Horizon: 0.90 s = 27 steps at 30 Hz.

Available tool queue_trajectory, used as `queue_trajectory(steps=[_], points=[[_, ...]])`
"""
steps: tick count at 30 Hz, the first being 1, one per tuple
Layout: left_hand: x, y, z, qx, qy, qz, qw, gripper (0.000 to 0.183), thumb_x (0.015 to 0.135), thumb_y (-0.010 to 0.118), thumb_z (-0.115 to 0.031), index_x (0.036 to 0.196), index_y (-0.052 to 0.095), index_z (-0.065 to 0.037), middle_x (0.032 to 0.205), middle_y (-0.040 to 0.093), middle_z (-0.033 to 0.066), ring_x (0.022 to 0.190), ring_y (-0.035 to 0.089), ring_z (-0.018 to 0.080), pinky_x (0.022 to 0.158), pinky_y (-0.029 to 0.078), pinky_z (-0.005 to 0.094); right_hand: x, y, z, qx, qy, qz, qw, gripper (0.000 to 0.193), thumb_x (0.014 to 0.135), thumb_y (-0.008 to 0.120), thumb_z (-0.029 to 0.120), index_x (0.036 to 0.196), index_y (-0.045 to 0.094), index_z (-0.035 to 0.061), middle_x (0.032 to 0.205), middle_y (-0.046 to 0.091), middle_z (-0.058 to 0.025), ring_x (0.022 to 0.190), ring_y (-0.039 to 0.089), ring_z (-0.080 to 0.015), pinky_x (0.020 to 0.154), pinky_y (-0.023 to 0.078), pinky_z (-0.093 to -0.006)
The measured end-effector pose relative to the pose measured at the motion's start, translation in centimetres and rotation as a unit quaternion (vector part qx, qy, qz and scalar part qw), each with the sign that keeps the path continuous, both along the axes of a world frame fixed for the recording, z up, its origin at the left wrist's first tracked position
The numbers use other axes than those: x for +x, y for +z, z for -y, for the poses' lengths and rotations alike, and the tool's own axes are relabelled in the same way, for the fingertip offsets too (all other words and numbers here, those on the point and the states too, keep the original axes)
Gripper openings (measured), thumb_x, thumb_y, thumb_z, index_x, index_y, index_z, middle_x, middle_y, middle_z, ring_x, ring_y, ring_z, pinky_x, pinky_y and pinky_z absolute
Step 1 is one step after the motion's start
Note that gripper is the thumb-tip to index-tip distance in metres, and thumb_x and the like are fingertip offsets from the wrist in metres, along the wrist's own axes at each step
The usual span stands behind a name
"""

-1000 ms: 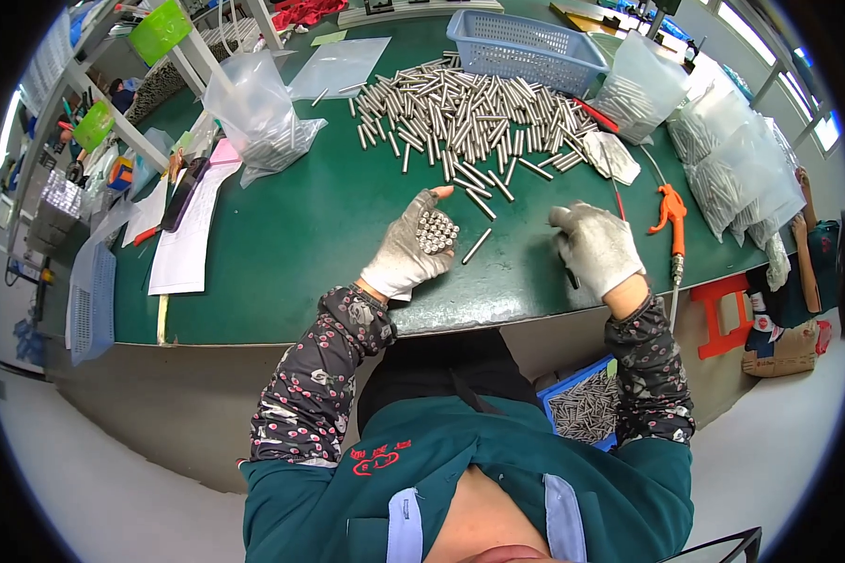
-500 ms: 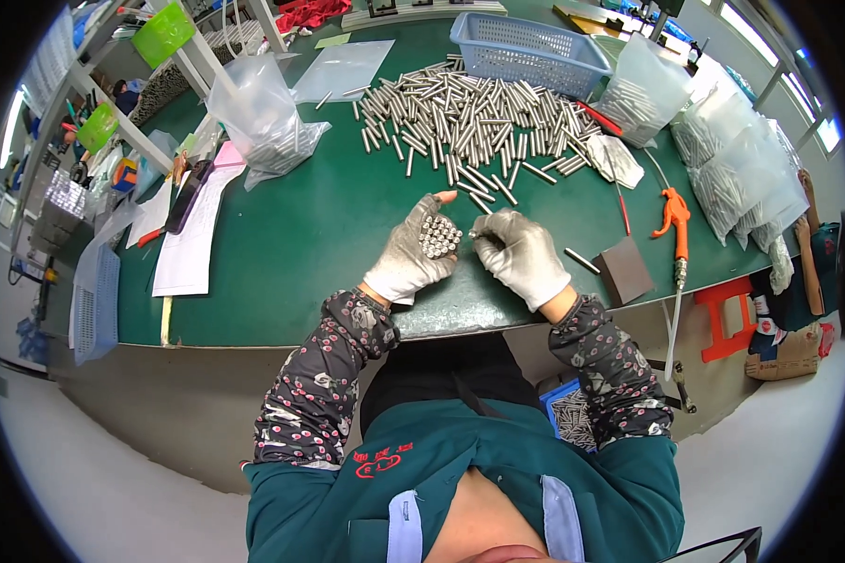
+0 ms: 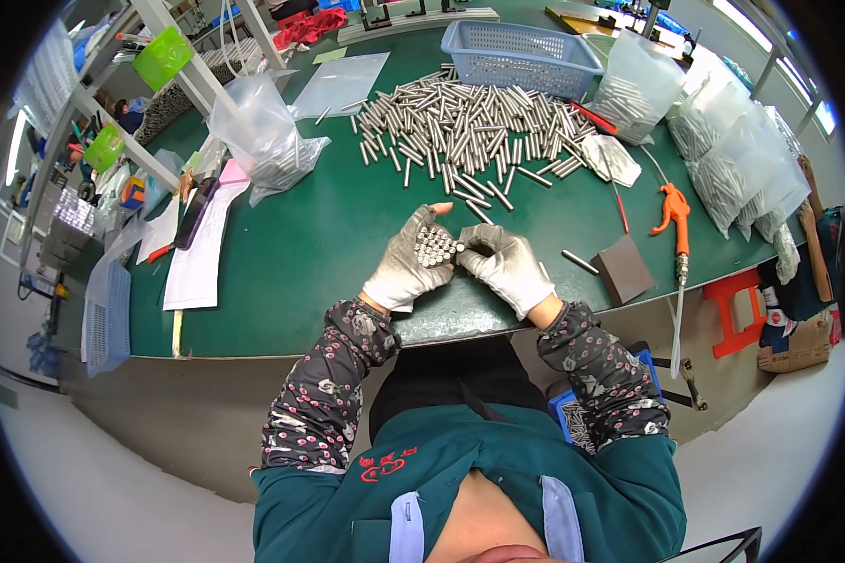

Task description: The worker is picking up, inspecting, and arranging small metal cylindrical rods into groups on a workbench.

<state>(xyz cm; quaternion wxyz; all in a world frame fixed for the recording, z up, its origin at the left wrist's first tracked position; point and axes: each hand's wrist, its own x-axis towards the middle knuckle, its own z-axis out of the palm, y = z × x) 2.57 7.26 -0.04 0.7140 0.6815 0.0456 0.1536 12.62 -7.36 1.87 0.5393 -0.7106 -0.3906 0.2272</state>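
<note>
A tight bundle of steel pins (image 3: 435,246) sits in my left hand (image 3: 404,265), ends turned up, the gloved fingers wrapped round it. At the bundle's right side, my right hand (image 3: 505,266) pinches at a single steel pin; only its end shows between the gloved fingertips. Beyond both hands spreads a loose heap of steel pins (image 3: 469,131) on the green table (image 3: 282,253). One separate pin (image 3: 580,262) lies right of my right hand, beside a brown block (image 3: 624,269).
A blue basket (image 3: 521,61) stands behind the heap. Bags of pins (image 3: 742,169) line the right; another bag (image 3: 268,141) stands left. An orange air gun (image 3: 674,220), a white cloth (image 3: 612,159) and papers (image 3: 197,249) lie about. Another person's arm (image 3: 812,244) shows far right.
My right hand has moved left, from just apart to against the bundle in my left hand. The whole view has shifted slightly.
</note>
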Motion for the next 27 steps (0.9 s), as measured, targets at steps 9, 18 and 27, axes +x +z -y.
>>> queue_trajectory(steps=[9,18,27], points=[[0.0,0.0,-0.1,0.007,-0.004,-0.007,1.0,0.077,0.063,0.068,0.007,0.133,0.037,-0.005,0.086,0.052,-0.0025,0.076,0.051,0.0056,0.071,0.043,0.018,0.1,-1.2,-0.2,0.047,-0.024,0.062,0.997,0.019,0.078,0.066,0.012,0.092,0.063,0.0005,0.082,0.066,-0.0128,0.073,0.065,-0.0227,0.067,0.05,-0.0297],[0.0,0.1,0.1,-0.005,-0.003,0.005,1.0,0.076,0.065,0.067,0.007,0.133,0.036,-0.006,0.084,0.05,-0.0033,0.075,0.049,0.005,0.069,0.042,0.0185,0.0,-1.0,-0.4,0.039,-0.025,0.061,0.997,0.017,0.078,0.067,0.014,0.089,0.064,0.0016,0.08,0.065,-0.0124,0.073,0.064,-0.0235,0.067,0.049,-0.0306],[0.1,-0.4,-0.1,-0.003,-0.002,0.012,1.0,0.075,0.065,0.068,0.005,0.132,0.037,-0.005,0.085,0.051,-0.0035,0.076,0.05,0.0053,0.07,0.042,0.0183,-0.2,-1.2,-0.5,0.033,-0.033,0.051,0.998,0.022,0.073,0.07,0.016,0.09,0.064,0.0026,0.079,0.065,-0.013,0.074,0.064,-0.025,0.068,0.049,-0.032]])
